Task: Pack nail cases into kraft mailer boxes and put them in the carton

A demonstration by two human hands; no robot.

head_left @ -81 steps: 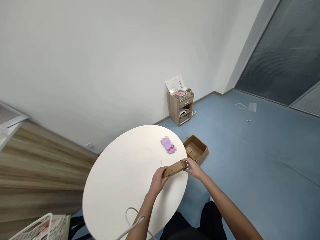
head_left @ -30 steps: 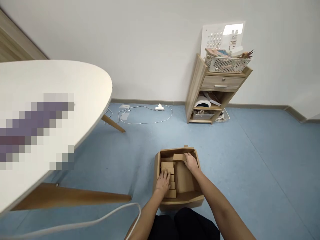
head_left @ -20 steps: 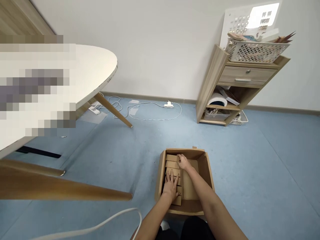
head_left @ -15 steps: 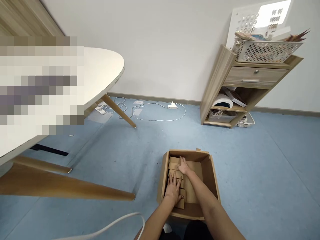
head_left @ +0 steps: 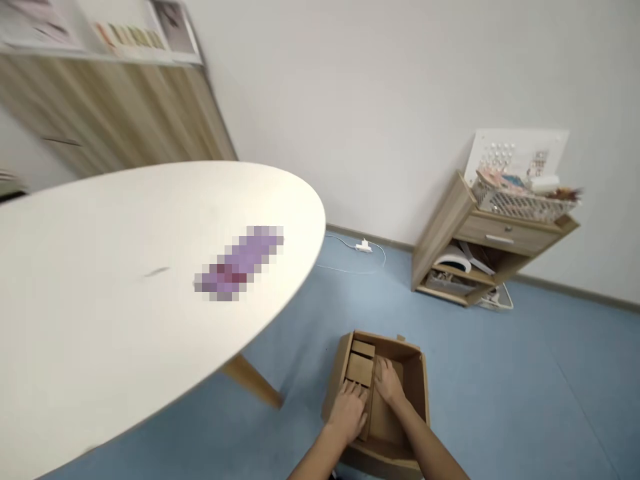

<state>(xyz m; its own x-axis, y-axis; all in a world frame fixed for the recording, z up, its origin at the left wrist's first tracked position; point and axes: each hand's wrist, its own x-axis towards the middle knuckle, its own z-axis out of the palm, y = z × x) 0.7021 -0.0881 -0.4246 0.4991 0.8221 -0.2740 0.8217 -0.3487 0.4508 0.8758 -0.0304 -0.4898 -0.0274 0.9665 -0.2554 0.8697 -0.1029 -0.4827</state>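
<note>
An open cardboard box (head_left: 424, 373) stands on the floor before me. Several small brown cardboard boxes (head_left: 360, 369) sit in a row along its left side. My left hand (head_left: 349, 409) rests over the nearer small boxes, its fingers stretched out and partly covering them. Inside the box, my right hand (head_left: 389, 383) is just right of the row, fingers extended toward the row's right edge with nothing visibly gripped. Whether its fingertips touch the small boxes I cannot tell. Bare cardboard shows on the box's bottom to the right.
A white table (head_left: 125, 320) fills the left side, with a blurred-out purple item (head_left: 240, 263) on it. By the wall stands a wooden cabinet (head_left: 440, 233) carrying a white basket (head_left: 520, 202). A white power adapter (head_left: 364, 247) with a cable lies on the floor.
My view has swung up and left, showing more of the tabletop. The right hand has come off the far small boxes to the right of the row; the left stays on the nearer ones.
</note>
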